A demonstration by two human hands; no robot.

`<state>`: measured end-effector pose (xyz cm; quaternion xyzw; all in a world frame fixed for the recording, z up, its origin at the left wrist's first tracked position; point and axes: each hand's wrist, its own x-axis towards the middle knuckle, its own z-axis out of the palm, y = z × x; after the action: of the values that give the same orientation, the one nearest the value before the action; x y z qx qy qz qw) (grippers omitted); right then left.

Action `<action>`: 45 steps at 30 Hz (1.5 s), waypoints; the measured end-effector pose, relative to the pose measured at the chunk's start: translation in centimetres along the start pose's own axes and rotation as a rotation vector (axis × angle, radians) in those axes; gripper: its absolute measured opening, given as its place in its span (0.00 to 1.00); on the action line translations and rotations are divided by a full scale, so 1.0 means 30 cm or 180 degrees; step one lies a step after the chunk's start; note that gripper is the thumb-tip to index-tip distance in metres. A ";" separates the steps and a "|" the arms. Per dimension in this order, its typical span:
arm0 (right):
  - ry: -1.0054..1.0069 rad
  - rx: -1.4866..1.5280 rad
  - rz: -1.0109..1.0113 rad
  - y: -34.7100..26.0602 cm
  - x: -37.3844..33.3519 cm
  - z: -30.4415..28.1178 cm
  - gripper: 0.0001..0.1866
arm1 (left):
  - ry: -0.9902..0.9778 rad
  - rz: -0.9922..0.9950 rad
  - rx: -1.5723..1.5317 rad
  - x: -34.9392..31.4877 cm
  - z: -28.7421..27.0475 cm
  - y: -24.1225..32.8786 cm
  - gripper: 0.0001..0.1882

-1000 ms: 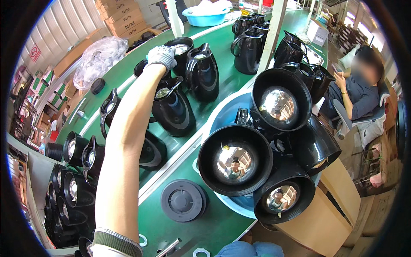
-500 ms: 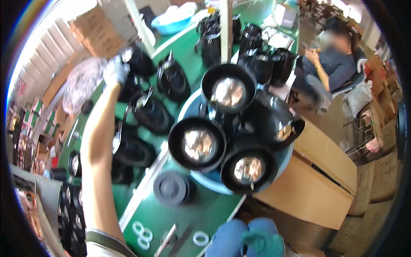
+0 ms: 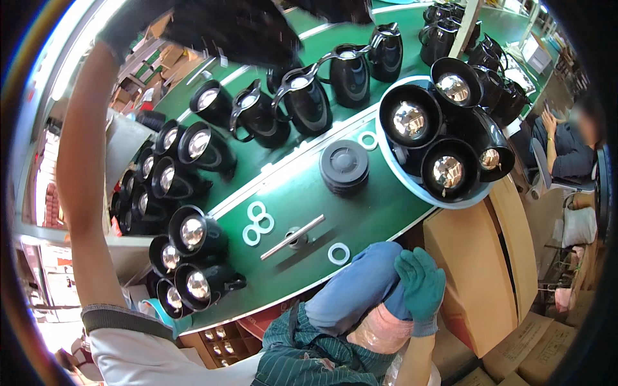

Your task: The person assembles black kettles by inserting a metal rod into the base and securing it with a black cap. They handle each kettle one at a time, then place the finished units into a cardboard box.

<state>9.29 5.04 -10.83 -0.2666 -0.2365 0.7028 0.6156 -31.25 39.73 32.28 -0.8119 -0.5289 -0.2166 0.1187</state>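
My left arm stretches up the left side, and my left hand [image 3: 132, 29], dark and blurred, reaches the top edge. Beside it is a large, smeared black shape [image 3: 232, 32]; neither the finger pose nor any hold on that shape can be made out. My right hand [image 3: 421, 283], in a green glove, is raised by my knee with its fingers stretched out and nothing in it. Closest to the left hand's side of the bench, black jugs [image 3: 261, 119] with handles stand in a row. More black jugs with shiny inner liners [image 3: 193, 231] lie at the left edge.
A blue basin [image 3: 402, 183] at right holds several black jugs. On the green bench [image 3: 290, 270] sit a stack of dark round lids [image 3: 344, 164], white rings [image 3: 257, 222] and a metal rod [image 3: 293, 237]. Cardboard boxes [image 3: 473, 270] stand at right; another person [image 3: 570, 141] sits beyond.
The view has swung left, so bench and basin appear further right. My left hand has left the jugs at the upper left and risen to the top edge. The green-gloved right hand now shows its fingers.
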 end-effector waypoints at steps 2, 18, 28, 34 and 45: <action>0.0104 -0.0119 -0.0010 -0.002 -0.013 0.018 0.37 | -0.0689 -0.0111 -0.0611 -0.150 0.054 -0.032 0.17; -0.0298 -0.1085 -0.0558 0.040 -0.097 0.045 0.31 | -0.0776 -0.1392 0.0331 -0.837 0.638 0.186 0.20; -0.0336 -0.1342 -0.0460 0.030 -0.080 0.037 0.33 | -0.0677 -0.1455 0.0259 -0.942 0.647 0.211 0.21; -0.0275 -0.1350 -0.0449 0.044 -0.070 0.026 0.33 | -0.0821 -0.1609 -0.0058 -0.925 0.774 0.316 0.20; -0.0124 -0.1315 -0.0496 0.073 -0.087 0.052 0.30 | -0.1657 -0.1247 -0.0857 -0.901 0.633 0.238 0.33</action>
<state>6.90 2.17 -10.90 -0.3544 -0.4071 0.5948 0.5957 -29.84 22.97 2.97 -0.7315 -0.6538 -0.0888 -0.1720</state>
